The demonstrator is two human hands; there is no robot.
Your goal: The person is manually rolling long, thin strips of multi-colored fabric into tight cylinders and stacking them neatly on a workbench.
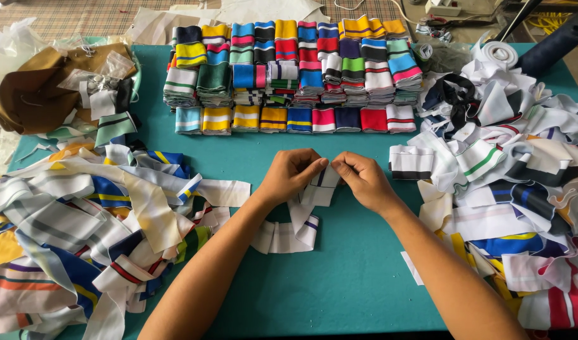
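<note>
Both hands pinch one white ribbed knit strip with a purple stripe (304,211) at frame centre: the left hand (292,174) and right hand (362,179) have their fingertips closed on its top edge, the rest trailing down onto the teal table cover (358,264). Loose striped strips lie heaped at lower left (81,233) and at right (515,182). Beyond, neatly folded multicoloured stacks (289,75) fill the upper centre. Clear plastic bags (106,66) lie on brown cloth (30,94) at upper left.
</note>
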